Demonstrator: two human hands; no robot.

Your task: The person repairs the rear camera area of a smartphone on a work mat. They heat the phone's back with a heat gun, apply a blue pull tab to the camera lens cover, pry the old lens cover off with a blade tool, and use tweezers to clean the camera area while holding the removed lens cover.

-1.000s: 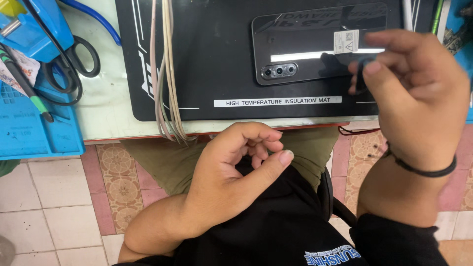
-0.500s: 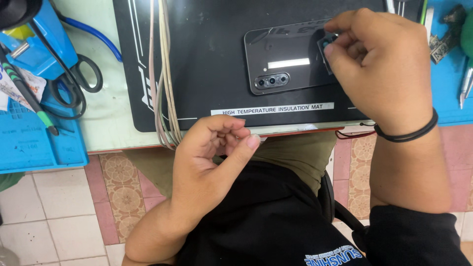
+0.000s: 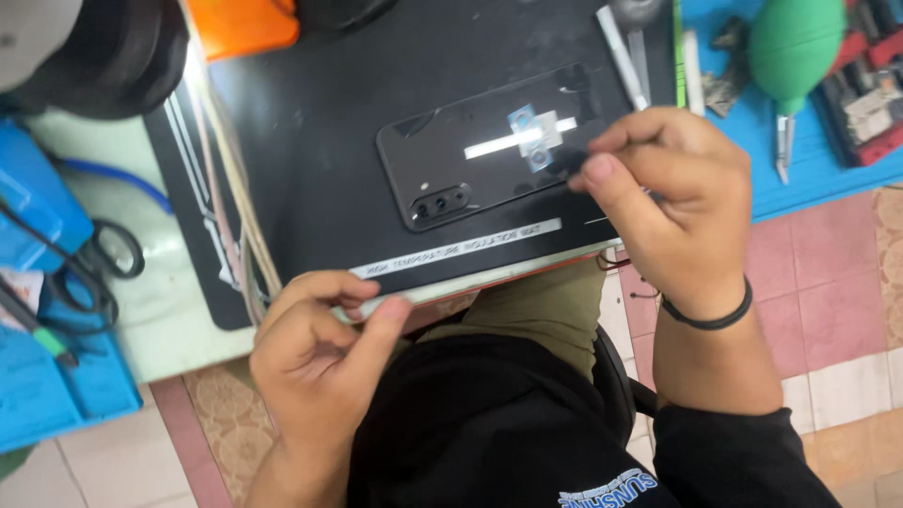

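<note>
Two bare hands work at the near edge of a black mat [image 3: 310, 122]. Nearest, the left hand [image 3: 315, 362] hovers at the table edge, fingers curled loosely with the thumb apart from them, holding nothing visible. Farther on, the right hand [image 3: 673, 202] pinches thumb and forefinger together at the right end of a black phone [image 3: 470, 169], lying back-up on the mat, beside a small sticker [image 3: 536, 136].

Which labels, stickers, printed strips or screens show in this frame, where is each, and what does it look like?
Sticker: on the black phone back, beside the right hand; small, pale with blue patches.
White strip: along the black mat near edge; long, narrow, dark print.
Shirt print: bottom edge, on black cloth; blue and white lettering.
No lit screen shows.
</note>
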